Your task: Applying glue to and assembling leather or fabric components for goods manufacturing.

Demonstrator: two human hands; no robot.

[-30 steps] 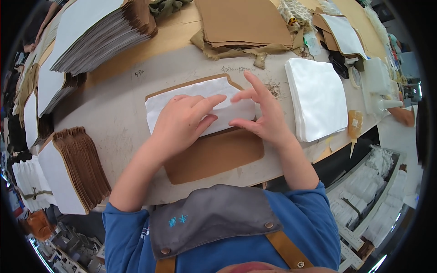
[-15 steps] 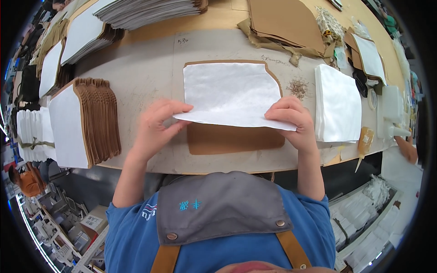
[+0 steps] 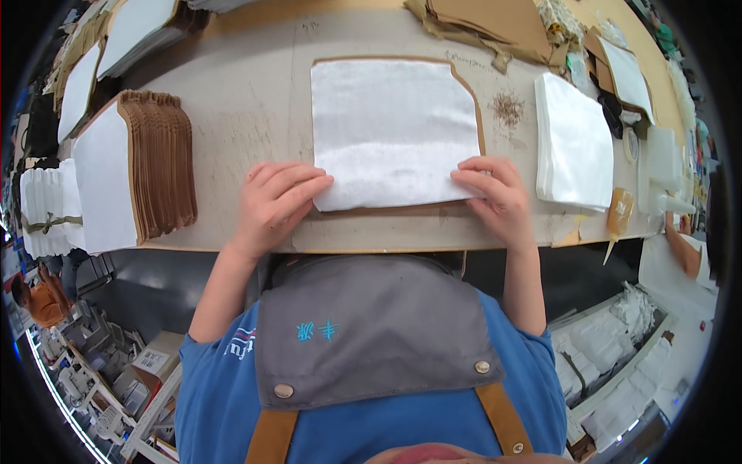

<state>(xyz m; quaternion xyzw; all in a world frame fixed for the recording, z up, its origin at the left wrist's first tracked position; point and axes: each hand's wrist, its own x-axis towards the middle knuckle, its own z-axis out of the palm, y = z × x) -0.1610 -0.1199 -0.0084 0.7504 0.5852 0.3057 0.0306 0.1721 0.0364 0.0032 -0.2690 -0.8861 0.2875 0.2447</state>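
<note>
A white sheet [image 3: 394, 124] lies almost flat over a brown panel [image 3: 482, 139] of much the same shape. The panel shows only as a thin rim along the far, right and near edges. At the sheet's near left corner, my left hand [image 3: 280, 203] has its fingertips on top and its thumb tucked low, pinching the edge. My right hand [image 3: 501, 198] pinches the near right corner in the same way. Both hands are close to the table's front edge, and their thumb tips are partly hidden.
To the left stands a fanned stack of brown pieces [image 3: 162, 166] faced in white. On the right are a pile of white sheets [image 3: 573, 147] and a bottle of amber liquid [image 3: 620, 210] with a nozzle. Brown panels [image 3: 495, 27] lie far right, near scattered brown crumbs [image 3: 508, 108].
The sheet's near edge, lifted and bowed before, has come down toward me over the brown panel's near part. Both hands moved with it. The whole view has also shifted.
</note>
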